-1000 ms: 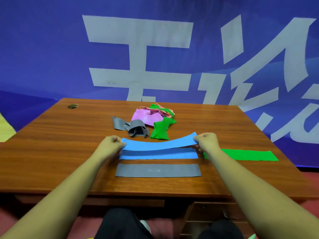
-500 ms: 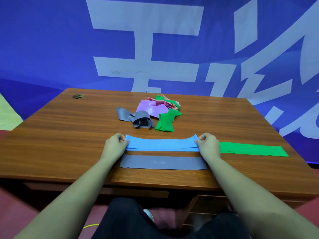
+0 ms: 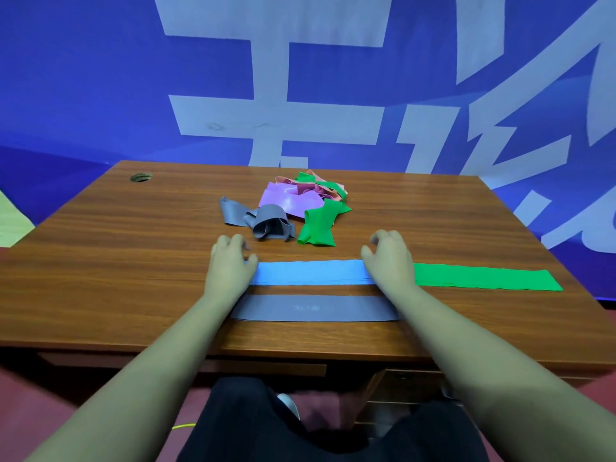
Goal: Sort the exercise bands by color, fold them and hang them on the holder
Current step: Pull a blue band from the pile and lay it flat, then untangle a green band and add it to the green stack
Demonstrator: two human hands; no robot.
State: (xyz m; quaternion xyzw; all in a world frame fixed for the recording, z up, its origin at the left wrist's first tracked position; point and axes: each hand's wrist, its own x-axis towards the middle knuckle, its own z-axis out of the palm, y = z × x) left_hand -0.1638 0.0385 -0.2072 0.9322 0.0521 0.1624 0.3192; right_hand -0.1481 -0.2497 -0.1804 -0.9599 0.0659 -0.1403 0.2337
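Observation:
Stacked blue bands (image 3: 310,272) lie flat on the wooden table (image 3: 100,255). My left hand (image 3: 230,261) rests on their left end with relaxed fingers. Over their right end lies my right hand (image 3: 388,260), fingers loose. A grey band (image 3: 313,308) lies flat just in front of the blue ones. To the right, a green band (image 3: 486,278) is laid out flat. Behind the hands sits a tangled heap: a crumpled grey band (image 3: 263,220), a twisted green band (image 3: 318,226) and pink and purple bands (image 3: 290,198). No holder is in view.
A round cable hole (image 3: 141,177) is at the table's far left corner. A blue banner with white characters (image 3: 300,95) hangs right behind the table. My dark-trousered legs (image 3: 300,428) are under the near edge, beside a drawer unit (image 3: 410,385).
The upper blue band, held raised at both ends, was lowered onto the other blue band. Both hands let go of it and now lie loosely over its ends.

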